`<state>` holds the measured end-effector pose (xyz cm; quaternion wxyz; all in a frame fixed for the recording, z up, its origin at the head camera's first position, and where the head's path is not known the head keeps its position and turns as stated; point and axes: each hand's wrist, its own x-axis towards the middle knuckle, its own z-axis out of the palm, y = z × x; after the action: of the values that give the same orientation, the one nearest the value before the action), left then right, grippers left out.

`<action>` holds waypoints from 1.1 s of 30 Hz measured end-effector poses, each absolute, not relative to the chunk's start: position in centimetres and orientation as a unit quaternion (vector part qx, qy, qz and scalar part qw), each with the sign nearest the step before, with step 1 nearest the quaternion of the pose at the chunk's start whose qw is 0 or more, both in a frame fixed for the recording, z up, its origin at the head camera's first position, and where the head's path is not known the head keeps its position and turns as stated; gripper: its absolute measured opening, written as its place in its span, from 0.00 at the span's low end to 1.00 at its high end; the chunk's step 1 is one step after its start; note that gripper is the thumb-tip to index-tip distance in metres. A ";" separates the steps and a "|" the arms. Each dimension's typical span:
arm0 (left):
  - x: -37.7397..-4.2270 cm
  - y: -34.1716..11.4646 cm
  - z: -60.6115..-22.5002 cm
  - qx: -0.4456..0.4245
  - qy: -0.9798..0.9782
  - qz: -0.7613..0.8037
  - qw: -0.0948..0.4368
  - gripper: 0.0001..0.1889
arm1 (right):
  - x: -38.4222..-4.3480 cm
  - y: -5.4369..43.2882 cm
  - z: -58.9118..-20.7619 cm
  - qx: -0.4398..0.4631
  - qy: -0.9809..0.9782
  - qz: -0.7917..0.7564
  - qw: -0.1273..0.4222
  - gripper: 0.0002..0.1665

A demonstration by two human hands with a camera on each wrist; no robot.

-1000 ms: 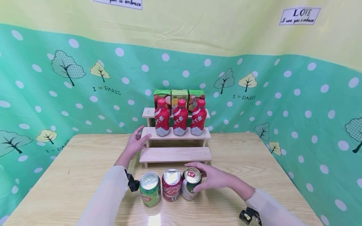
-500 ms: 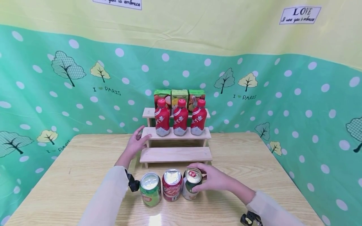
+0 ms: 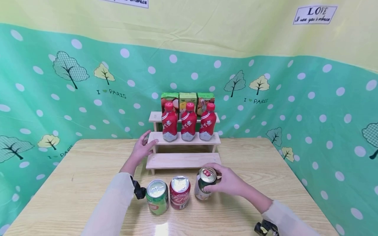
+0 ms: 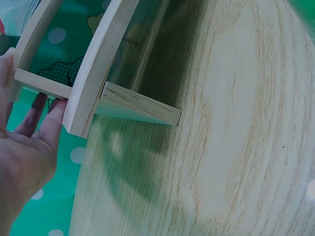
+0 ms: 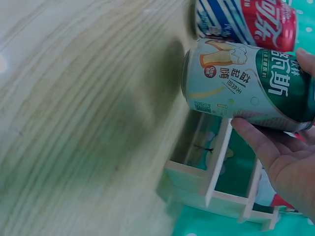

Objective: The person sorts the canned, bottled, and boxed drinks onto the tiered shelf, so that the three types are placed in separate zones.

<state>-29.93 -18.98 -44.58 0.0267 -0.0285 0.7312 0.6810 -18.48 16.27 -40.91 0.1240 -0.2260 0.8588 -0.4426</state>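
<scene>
My right hand [image 3: 228, 182] grips a dark green and white drink can [image 3: 202, 193] around its upper part. In the right wrist view its printed white side [image 5: 231, 81] faces the camera, with a shadow on the table beside its base. My left hand [image 3: 140, 151] holds the left end of a three-step wooden display rack [image 3: 183, 160], thumb on the middle step and fingers behind it. A red can [image 3: 179, 193] and a green can [image 3: 157, 198] stand upright to the left of the held can, in front of the rack.
Three red bottles [image 3: 188, 126] stand on the rack's middle step. Three juice cartons [image 3: 187, 98] line the top step, partly hidden behind them. A green and yellow curtain [image 3: 189, 65] hangs behind the wooden table [image 3: 88, 183].
My right hand has carried the dark green and white can a little to the right and toward the rack, away from the red can. The left hand has stayed in place.
</scene>
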 end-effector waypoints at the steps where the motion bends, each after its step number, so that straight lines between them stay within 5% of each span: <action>1: -29.9 -19.0 -44.6 -0.029 0.731 0.681 0.028 0.41 | -18.4 16.3 -40.7 -0.221 0.859 -0.445 0.122 0.42; 33: -30.1 -19.0 -44.5 -0.031 0.730 0.682 0.030 0.41 | -19.5 13.3 -36.2 -0.124 0.894 -0.429 0.028 0.42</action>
<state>-30.06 -18.97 -44.55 0.0296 -0.0311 0.7300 0.6821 -19.54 13.26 -36.18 0.0281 -0.1242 0.8941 -0.4293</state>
